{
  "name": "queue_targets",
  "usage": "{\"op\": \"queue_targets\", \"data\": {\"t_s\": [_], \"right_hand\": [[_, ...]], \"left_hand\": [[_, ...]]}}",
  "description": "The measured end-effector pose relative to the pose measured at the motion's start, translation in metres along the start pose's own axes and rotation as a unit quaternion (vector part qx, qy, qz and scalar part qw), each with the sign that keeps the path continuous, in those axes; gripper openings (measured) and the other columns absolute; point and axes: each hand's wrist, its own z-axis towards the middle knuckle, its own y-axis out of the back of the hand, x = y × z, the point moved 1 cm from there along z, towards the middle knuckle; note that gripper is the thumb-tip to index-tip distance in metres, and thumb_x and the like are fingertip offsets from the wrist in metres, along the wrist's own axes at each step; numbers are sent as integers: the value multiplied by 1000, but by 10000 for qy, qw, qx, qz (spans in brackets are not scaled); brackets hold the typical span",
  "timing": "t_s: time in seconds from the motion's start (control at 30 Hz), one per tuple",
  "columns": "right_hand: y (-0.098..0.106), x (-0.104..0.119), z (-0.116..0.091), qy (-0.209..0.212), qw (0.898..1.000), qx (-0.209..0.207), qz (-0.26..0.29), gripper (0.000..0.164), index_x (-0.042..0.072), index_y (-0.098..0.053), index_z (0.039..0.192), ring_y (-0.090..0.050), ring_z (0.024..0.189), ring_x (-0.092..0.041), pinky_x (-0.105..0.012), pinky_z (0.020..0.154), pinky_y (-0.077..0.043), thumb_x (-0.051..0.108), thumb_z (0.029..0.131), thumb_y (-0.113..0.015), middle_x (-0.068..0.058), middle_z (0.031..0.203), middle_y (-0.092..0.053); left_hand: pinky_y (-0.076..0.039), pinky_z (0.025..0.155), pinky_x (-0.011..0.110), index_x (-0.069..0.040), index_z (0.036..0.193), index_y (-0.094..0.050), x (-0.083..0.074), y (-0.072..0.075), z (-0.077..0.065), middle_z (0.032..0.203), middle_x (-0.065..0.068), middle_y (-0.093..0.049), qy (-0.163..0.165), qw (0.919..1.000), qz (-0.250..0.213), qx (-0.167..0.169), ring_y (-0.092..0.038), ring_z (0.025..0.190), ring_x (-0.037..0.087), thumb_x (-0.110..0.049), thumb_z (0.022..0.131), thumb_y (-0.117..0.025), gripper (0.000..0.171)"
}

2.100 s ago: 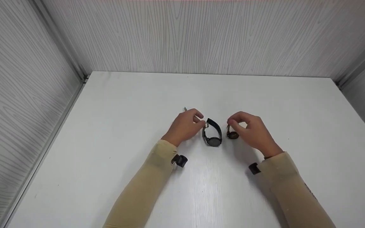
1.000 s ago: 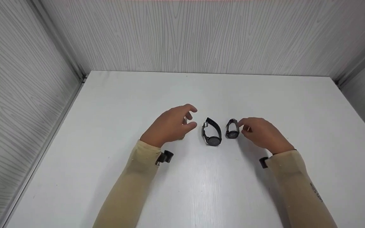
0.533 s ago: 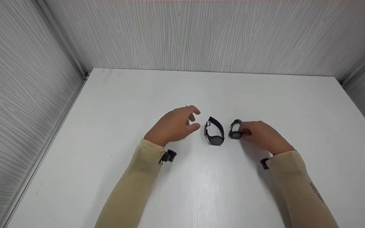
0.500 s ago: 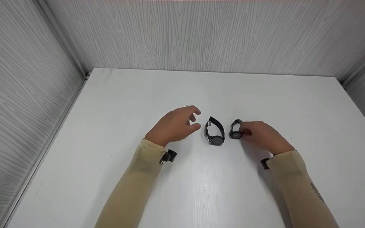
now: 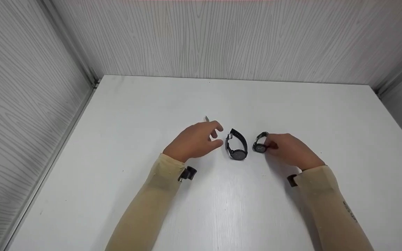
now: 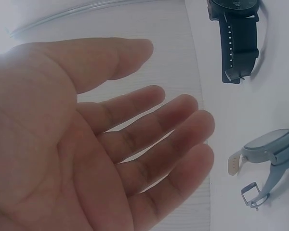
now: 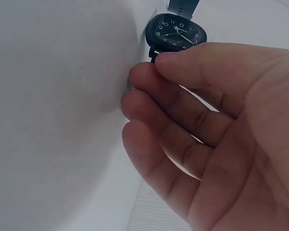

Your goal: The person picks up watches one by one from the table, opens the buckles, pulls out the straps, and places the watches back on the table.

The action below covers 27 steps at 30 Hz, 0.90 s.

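Note:
My right hand [image 5: 288,148] pinches the strap of a small black wristwatch [image 5: 259,148] between thumb and forefinger. In the right wrist view, its rounded-square dial [image 7: 176,33] with white numerals shows just beyond the thumb. Left of it, a larger black wristwatch [image 5: 238,154] with a round face rests on the table, its band standing in a loop. My left hand [image 5: 194,141] hovers with fingers apart and nothing between them. A pale blue wristwatch [image 6: 269,147] lies below that hand, mostly hidden from the head view except for a strap tip [image 5: 207,119].
All three watches are on a white table [image 5: 152,101]. A wood-grain panel [image 5: 201,38] rises behind it, and another panel [image 5: 16,104] bounds the left side. Black camera mounts [image 5: 187,173] sit at the wrists, over beige sleeves [image 5: 145,205].
My right hand has let go of the small watch's top, shifted right and down, and gripped its strap on the right side. The left hand has drawn back leftward from the round black watch.

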Motion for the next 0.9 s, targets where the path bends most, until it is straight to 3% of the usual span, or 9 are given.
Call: {"op": "queue_targets", "data": {"t_s": [0.33, 0.6, 0.77, 0.9], "right_hand": [[5, 6, -3, 181, 9993, -331, 1, 15, 15, -74, 103, -64, 94, -23, -44, 86, -49, 4, 95, -67, -2, 100, -73], [19, 31, -10, 532, 9943, -919, 94, 15, 15, -74, 103, -67, 92, -21, -42, 79, -50, 3, 96, -68, -1, 100, -74], [27, 51, -20, 1332, 9769, -1595, 486, 18, 14, -72, 102, -64, 89, -11, -35, 78, -54, -2, 94, -71, 5, 102, -73], [32, 66, -29, 2063, 9563, -2047, 334, 22, 14, -72, 102, -64, 92, -7, -32, 78, -57, -5, 90, -75, 9, 101, -72]], "left_hand": [[-50, 97, 40, -19, 140, -58, 1, -2, 1, 128, 4, -68, -61, 10000, 32, -9, -64, 111, 20, -32, 103, -61, 39], [-51, 94, 37, -19, 135, -62, -2, -2, 3, 120, -1, -70, -179, 9996, -82, -200, -65, 106, 16, -32, 103, -62, 34], [-52, 90, 34, -19, 126, -66, -8, -1, 3, 111, -6, -71, -471, 9956, -587, -555, -64, 102, 11, -34, 103, -63, 28], [-51, 88, 32, -20, 124, -67, -11, 0, 4, 108, -9, -69, -796, 9879, -1092, -766, -62, 101, 9, -36, 103, -63, 27]]}}
